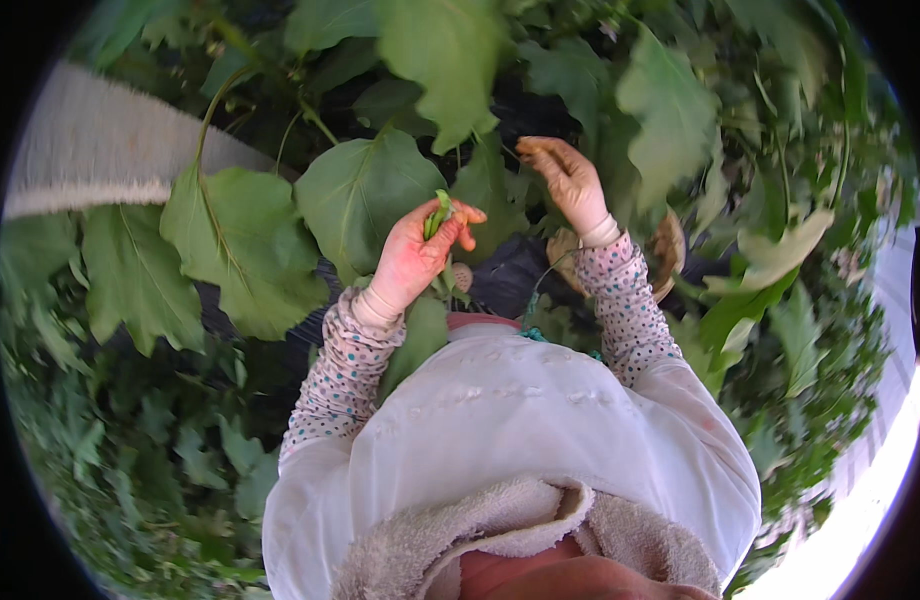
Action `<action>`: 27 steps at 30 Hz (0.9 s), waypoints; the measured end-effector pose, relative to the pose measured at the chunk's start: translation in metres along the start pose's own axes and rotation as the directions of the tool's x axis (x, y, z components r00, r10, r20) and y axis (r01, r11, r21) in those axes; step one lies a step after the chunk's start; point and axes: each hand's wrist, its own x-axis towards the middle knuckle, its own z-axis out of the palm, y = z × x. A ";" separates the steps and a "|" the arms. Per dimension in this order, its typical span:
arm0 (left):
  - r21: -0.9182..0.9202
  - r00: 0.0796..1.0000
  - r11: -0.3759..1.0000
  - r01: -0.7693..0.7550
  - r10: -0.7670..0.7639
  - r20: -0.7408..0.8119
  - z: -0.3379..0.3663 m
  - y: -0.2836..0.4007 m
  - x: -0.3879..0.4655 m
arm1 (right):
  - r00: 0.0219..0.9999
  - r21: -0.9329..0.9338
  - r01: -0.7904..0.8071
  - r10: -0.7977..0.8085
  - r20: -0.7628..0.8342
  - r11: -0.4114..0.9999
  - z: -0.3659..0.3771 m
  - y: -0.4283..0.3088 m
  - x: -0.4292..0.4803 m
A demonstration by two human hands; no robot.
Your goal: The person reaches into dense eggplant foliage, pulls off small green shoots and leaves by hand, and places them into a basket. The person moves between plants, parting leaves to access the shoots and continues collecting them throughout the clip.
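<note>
My left hand (419,251) is curled around small green plant cuttings (437,216), whose tips stick out above the thumb. Beside it hangs a broad lobed leaf (370,191), apparently from an eggplant. Farther right and a little higher, my right hand (569,180) reaches in among the foliage. Its stained fingertips are close together next to a thin stem, and whether they grip anything is unclear. Both hands seem to wear thin, stained gloves, with cuffs at the wrists and dotted sleeves (347,367) below.
Large leaves (666,120) crowd in from above and from the right. Dark sheeting (505,270) shows between the plants. A pale, flat strip (122,142) lies at upper left. Dried brown leaves (666,251) hang by my right forearm, and a teal cord (533,311) runs near my waist.
</note>
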 end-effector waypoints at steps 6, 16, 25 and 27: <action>-0.045 0.962 0.963 -0.265 0.267 0.050 0.084 -0.018 0.028 | 0.975 0.134 0.157 -0.175 0.137 0.978 0.039 -0.015 -0.116; 0.571 0.927 0.802 -0.177 -0.059 0.371 0.102 -0.017 0.117 | 0.892 0.611 -0.203 0.402 -0.208 0.765 -0.018 0.089 -0.218; 0.583 0.876 0.732 -0.353 0.478 -0.070 0.033 0.045 0.091 | 0.598 0.920 -0.123 0.768 -0.230 0.371 -0.169 0.291 -0.339; 0.647 0.854 0.708 -0.283 0.493 -0.166 0.025 0.044 0.073 | 0.575 0.889 -0.152 0.770 -0.276 0.432 -0.223 0.330 -0.347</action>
